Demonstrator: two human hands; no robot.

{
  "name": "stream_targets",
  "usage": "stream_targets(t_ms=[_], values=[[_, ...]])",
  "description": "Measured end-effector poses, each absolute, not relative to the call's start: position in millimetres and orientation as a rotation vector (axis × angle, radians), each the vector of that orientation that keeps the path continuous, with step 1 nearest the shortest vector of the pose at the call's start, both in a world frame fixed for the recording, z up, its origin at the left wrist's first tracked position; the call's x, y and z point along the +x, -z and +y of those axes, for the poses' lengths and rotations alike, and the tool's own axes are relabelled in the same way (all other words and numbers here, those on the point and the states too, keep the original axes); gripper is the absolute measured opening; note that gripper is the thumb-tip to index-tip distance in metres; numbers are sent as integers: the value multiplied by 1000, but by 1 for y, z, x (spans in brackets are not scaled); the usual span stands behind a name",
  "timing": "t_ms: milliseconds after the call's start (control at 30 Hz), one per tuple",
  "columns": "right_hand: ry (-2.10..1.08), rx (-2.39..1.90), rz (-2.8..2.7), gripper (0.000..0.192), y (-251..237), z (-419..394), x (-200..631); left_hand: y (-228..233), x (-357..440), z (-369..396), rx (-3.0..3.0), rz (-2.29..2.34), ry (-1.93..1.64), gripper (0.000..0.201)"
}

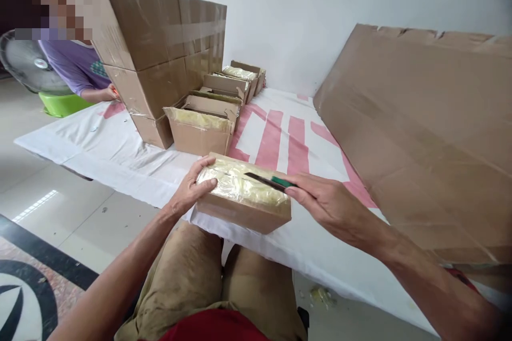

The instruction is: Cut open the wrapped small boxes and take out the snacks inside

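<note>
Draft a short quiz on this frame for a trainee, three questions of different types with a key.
1. Which hand holds the thin green-handled, dark-bladed knife?
2. True or false: the left hand touches the small brown cardboard box with a shiny, yellowish taped top.
3. Choose one. The row of open-topped brown cardboard boxes stands:
(a) on the floor
(b) on the white cloth with pink patterning
(c) on top of the tall cardboard stack

Key: 1. The right hand. 2. True. 3. (b)

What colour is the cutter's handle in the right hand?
Green, on the part of the handle that shows; best seen in the head view.
</note>
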State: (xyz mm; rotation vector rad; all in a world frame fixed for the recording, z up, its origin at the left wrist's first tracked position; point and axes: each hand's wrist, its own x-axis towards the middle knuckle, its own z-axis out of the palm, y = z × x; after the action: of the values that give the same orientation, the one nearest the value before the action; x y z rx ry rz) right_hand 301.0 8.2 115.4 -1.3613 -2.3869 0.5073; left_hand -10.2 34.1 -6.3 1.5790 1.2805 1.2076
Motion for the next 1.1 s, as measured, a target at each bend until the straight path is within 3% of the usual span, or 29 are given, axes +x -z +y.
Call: stream_targets(t_ms=[233, 533, 867, 1100], values=[[-155, -1496, -2850, 32, -126, 36, 222, 32, -1, 32, 1305, 1127, -1351, 70], [10, -1603, -2975, 33, -123, 40, 192, 34, 1, 33, 1252, 1059, -1363, 75], [179, -1661, -3273, 29, -150, 42, 186, 28, 2, 31, 1283, 1144, -1356, 75], [42, -1711, -3330, 28, -176, 34, 232, 32, 2, 31, 1283, 1222, -1377, 69]])
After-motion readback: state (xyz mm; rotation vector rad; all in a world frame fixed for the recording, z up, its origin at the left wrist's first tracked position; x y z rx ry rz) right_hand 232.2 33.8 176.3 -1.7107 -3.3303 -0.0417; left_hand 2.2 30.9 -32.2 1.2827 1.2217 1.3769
